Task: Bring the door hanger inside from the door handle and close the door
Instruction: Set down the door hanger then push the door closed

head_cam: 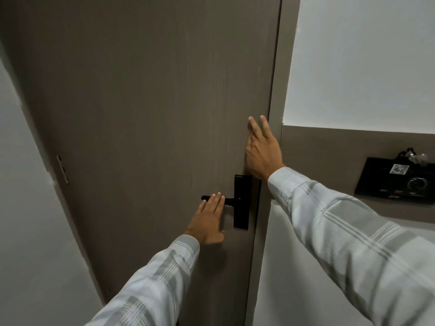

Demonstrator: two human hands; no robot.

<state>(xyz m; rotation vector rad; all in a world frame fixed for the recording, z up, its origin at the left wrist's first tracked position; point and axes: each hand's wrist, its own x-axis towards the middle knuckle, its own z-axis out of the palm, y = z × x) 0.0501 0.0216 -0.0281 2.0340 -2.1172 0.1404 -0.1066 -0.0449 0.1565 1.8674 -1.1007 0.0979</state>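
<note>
The grey-brown wood-grain door [146, 114] looks shut or almost shut against its frame [274, 114]; I cannot tell if the latch has caught. The left hand [209, 222] lies flat with its fingers extended, their tips over the black lever handle [214, 198], gripping nothing. The right hand [261, 151] is also spread, empty, pressing near the door's edge just above the black lock plate [242, 201]. The door hanger is not visible anywhere, neither on the handle nor in a hand. One risk is that the right fingers, so near the seam, get pinched if the door moves. Another is that the door remains unlatched, because neither hand holds the lever.
</note>
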